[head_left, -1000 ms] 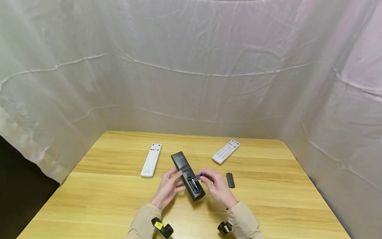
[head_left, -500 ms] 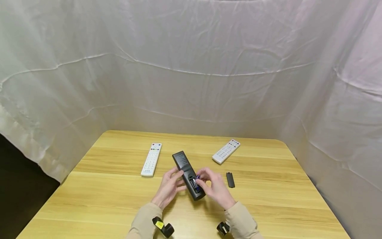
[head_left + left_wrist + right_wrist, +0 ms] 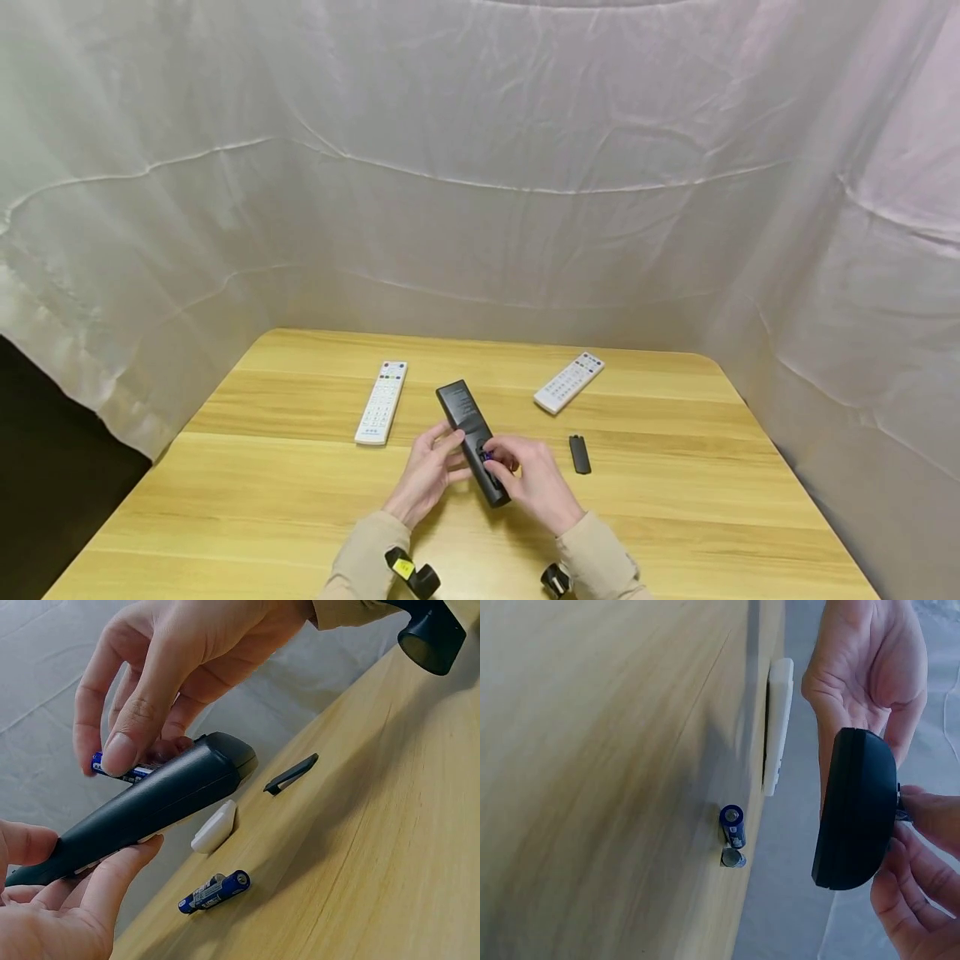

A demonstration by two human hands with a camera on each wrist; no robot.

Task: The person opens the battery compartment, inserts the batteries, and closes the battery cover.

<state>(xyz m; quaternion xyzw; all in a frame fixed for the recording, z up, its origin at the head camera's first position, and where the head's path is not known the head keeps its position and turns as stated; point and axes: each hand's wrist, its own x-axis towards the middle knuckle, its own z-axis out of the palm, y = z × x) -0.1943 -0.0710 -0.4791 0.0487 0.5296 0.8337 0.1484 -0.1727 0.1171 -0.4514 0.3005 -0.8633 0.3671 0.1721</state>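
My left hand (image 3: 426,475) holds a black remote control (image 3: 467,414) from the left side, back face up, its lower end toward me. With thumb and fingertips my right hand (image 3: 536,479) pinches a blue battery (image 3: 136,775) at the remote's battery compartment. The right fingers cover most of that compartment in the head view. Seen from the left wrist, the battery's end sticks up over the remote's edge. To the right of the right hand, the black battery cover (image 3: 580,454) lies on the wooden table (image 3: 675,500).
Two white remotes lie farther back, one at the left (image 3: 381,403) and another at the right (image 3: 568,383). Two loose batteries (image 3: 215,891) rest on the table, hidden from the head view by the held remote. Grey cloth (image 3: 480,233) hangs around the table's far side.
My right hand has moved left and slightly down, bringing the battery from a tilted position down into the compartment opening. The left hand and black remote have shifted slightly right.
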